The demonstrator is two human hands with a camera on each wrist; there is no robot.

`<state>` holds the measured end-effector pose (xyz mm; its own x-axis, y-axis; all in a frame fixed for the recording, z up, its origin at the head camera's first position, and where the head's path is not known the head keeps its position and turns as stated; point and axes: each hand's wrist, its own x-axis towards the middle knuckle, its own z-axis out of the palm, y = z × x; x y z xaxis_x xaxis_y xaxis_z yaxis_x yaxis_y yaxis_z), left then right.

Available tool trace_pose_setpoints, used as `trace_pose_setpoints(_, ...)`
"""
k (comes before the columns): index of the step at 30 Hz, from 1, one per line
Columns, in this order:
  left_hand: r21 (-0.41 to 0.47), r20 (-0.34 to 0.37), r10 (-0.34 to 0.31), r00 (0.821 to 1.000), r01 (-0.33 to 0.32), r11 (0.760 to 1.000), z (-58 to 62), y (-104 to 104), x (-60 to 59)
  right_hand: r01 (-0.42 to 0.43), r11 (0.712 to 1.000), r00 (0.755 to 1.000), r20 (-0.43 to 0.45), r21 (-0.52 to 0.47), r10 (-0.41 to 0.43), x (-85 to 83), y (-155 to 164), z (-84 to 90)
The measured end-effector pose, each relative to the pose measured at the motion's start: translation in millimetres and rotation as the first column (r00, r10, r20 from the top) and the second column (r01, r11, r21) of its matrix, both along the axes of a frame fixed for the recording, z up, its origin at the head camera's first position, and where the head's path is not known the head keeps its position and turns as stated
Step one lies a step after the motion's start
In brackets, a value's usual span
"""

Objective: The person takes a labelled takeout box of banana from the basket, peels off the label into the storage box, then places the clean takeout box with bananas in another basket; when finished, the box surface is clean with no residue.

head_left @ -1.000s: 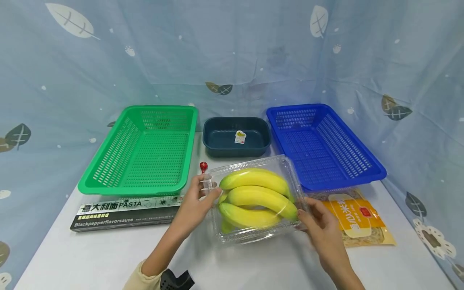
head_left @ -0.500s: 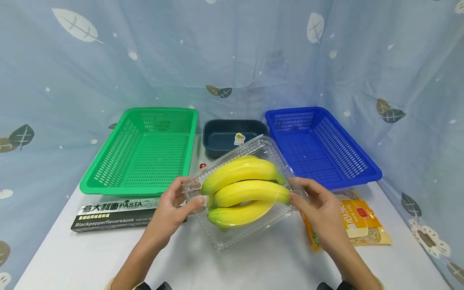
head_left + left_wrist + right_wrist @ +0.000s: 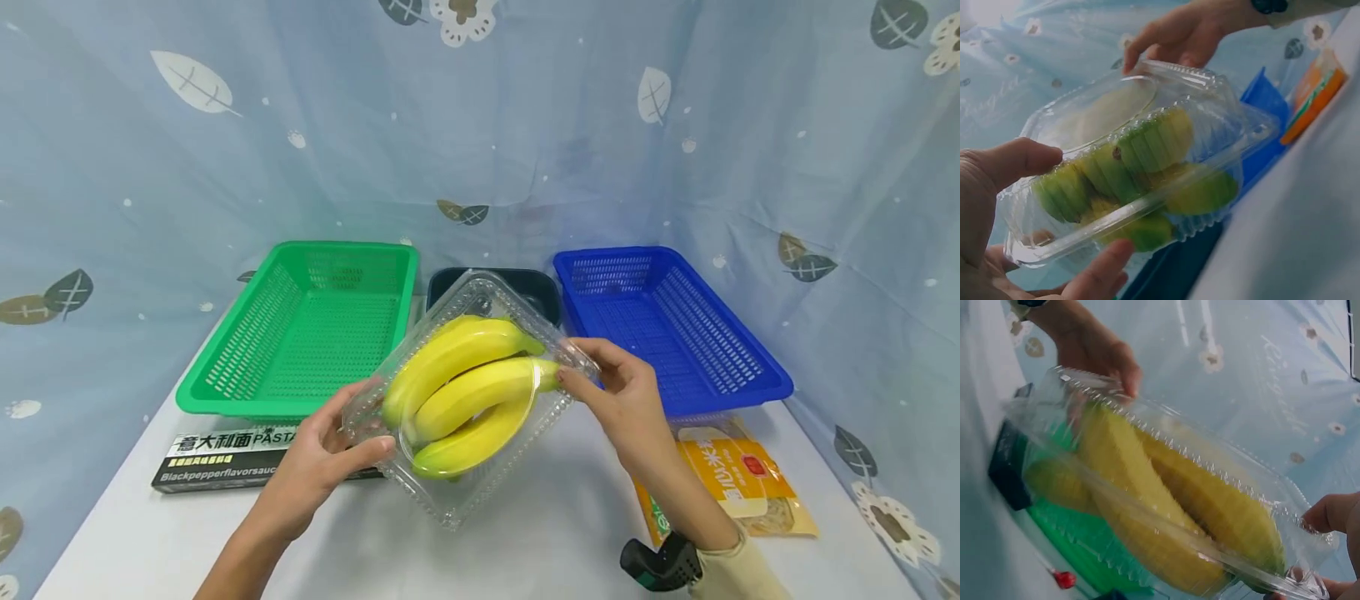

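Left hand (image 3: pixel 318 454) and right hand (image 3: pixel 618 392) gripping tilted banana box (image 3: pixel 465 392), long axis diagonal

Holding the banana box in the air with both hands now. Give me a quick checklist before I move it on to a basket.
1. Left hand grips the clear banana box at its near-left end: ok.
2. Right hand pinches the far-right edge: ok.
3. Lid closed over the bananas: ok; latch cannot tell.
4. Box level: not ok, tilted.
5. Green basket free of items: ok.
6. Blue basket free of items: ok.
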<state>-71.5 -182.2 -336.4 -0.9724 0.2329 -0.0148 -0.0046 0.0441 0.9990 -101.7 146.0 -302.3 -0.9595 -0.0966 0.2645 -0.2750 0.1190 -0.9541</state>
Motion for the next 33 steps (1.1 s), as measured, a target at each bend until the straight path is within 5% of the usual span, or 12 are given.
trace_pose_setpoints(7,0.028,-0.032,0.006,0.999,-0.005,1.000,0.3,-7.7,-2.7,-0.020,0.999,0.998,-0.059,-0.027,0.018,-26.4,-21.6,14.0)
trace_pose_setpoints(19,0.124,-0.024,0.164,0.986,-0.160,0.979,1.3,-15.7,-8.1,-0.034,0.993,0.994,-0.107,-0.114,0.022,-58.2,-51.1,26.5)
trace_pose_setpoints(24,0.201,0.007,0.189,0.982,-0.187,0.962,4.0,-22.8,-10.3,-0.084,0.995,0.985,-0.154,-0.045,0.076,-70.7,-59.1,28.9)
trace_pose_setpoints(33,0.249,0.034,0.195,0.980,-0.197,0.948,9.0,-44.0,-15.0,-0.181,0.974,0.983,-0.051,-0.134,0.176,-96.3,-86.4,36.4)
